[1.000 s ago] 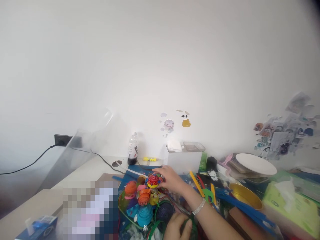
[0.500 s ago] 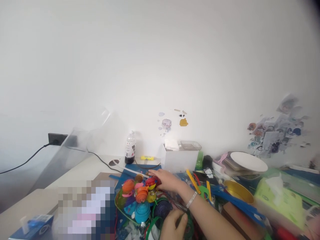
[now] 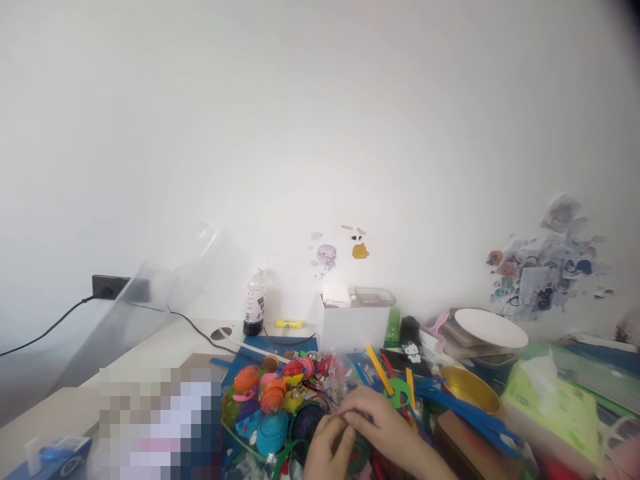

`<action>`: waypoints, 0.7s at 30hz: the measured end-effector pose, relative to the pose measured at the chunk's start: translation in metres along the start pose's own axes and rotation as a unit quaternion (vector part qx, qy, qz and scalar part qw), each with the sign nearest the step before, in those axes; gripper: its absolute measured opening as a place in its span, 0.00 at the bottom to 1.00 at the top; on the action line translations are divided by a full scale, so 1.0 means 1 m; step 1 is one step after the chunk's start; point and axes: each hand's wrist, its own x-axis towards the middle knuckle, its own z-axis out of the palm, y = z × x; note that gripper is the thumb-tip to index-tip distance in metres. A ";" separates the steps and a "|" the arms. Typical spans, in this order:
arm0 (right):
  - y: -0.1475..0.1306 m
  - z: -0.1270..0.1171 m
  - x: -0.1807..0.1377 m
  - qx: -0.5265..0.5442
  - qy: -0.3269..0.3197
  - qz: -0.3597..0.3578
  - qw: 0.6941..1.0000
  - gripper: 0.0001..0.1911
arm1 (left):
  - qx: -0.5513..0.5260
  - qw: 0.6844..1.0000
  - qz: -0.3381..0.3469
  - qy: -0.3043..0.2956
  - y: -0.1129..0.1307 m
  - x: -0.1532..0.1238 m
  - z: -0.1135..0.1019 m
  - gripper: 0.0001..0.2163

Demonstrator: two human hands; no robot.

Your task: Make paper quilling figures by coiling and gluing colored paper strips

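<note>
My left hand (image 3: 323, 445) and my right hand (image 3: 384, 421) meet at the bottom centre, fingers curled around a dark green coiled paper piece (image 3: 354, 455). Both hands pinch it; a silver bracelet seen earlier is out of view. Just left of them sits a cluster of small ribbed paper baskets: a dark blue one (image 3: 306, 421), a teal one (image 3: 273, 432), orange ones (image 3: 246, 382), and a red-and-yellow one (image 3: 295, 369) standing free at the back.
A dark drink bottle (image 3: 254, 311), a yellow glue stick (image 3: 289, 324) and a white box (image 3: 353, 321) stand by the wall. Green-yellow scissors (image 3: 395, 387), a gold bowl (image 3: 467, 388), a white plate (image 3: 490, 327) and a green tissue pack (image 3: 553, 400) crowd the right. A cable (image 3: 45, 330) runs left.
My right hand has let go of the red-and-yellow basket and pulled back toward me, joining my left hand on the green coil. The view has shifted a little.
</note>
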 end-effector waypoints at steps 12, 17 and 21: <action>0.026 0.020 -0.026 -0.059 0.079 0.034 0.994 0.09 | -0.078 0.993 -0.091 0.005 0.016 0.003 -0.010 0.19; 0.032 0.028 -0.025 -0.027 0.123 0.056 0.990 0.10 | -0.115 0.990 -0.075 0.019 0.021 0.003 -0.011 0.17; 0.029 0.029 -0.023 0.018 0.160 0.066 0.985 0.11 | -0.152 0.987 -0.044 0.004 0.027 0.002 -0.010 0.13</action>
